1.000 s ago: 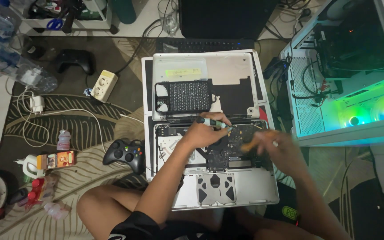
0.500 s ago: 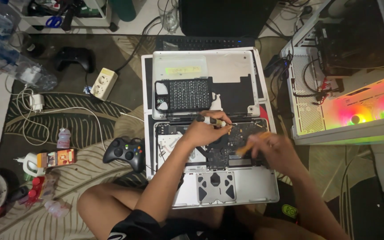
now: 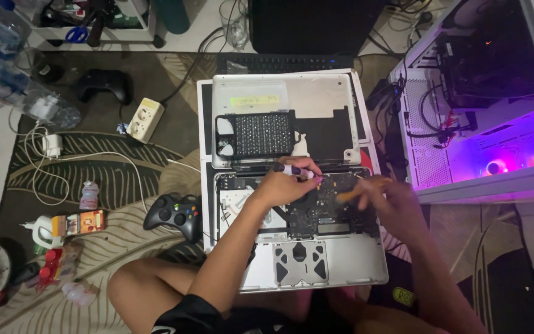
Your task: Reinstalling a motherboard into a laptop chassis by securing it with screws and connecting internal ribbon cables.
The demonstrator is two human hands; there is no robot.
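Hands at work over an opened laptop (image 3: pixel 316 266) lying bottom-up on a patterned rug (image 3: pixel 94 179), its silver shell exposing the dark circuit board (image 3: pixel 326 207) inside. The person sits cross-legged on the floor, bare knee close against the machine's near edge. The left hand (image 3: pixel 282 184) is closed around a slim pen-like tool with a purple band (image 3: pixel 295 169), held just above the upper part of the board. The right hand (image 3: pixel 390 201) pinches a small orange-handled tool (image 3: pixel 348 195), its tip pointing left towards the board's right side. The two hands are near each other but apart. The laptop's removed bottom cover (image 3: pixel 316 99) lies just behind the open shell, and a black perforated tray (image 3: pixel 256 134) rests on it. To the left on the rug sits a black game controller (image 3: pixel 174 214), with a white power strip (image 3: pixel 142 119) farther back and a second dark controller (image 3: pixel 103 82) beyond that. At right stands an open white computer case (image 3: pixel 465 111), its fans glowing purple and pink. A dark keyboard (image 3: pixel 279 62) lies behind the cover.
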